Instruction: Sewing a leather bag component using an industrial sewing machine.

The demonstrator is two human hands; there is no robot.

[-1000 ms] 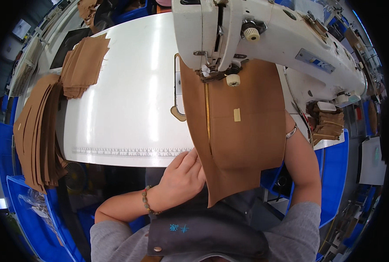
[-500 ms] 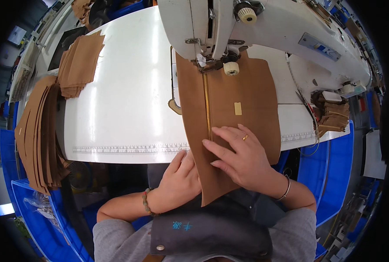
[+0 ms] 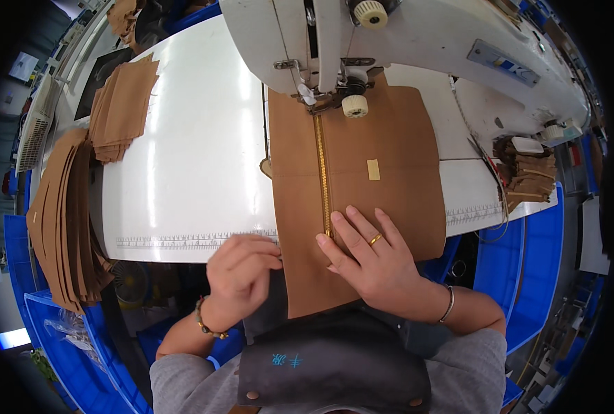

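A brown leather-like panel point(image 3: 403, 141) lies under the needle area of a white sewing machine point(image 3: 452, 52), its near end hanging over the table's front edge. A gold zipper point(image 3: 323, 162) runs lengthwise along it, and a small beige patch point(image 3: 373, 170) sits to the zipper's right. My right hand point(image 3: 383, 265) rests on the panel with fingers spread, fingertips beside the zipper's near end. At the panel's left edge is my left hand point(image 3: 241, 276), its fingers curled closed with the tips by that edge. Whether they pinch anything is hidden.
Brown cut pieces hang in a stack point(image 3: 65, 221) off the table's left side, with another stack point(image 3: 122, 107) behind. Scissors point(image 3: 483, 155) and a bundle of small brown pieces point(image 3: 531, 172) lie at right. Blue bins point(image 3: 510, 276) flank the white table point(image 3: 196, 159).
My left hand has come out from beneath the panel and moved left, its fingers curling. The panel now lies flatter, with more of the zipper showing. My right hand has shifted slightly nearer.
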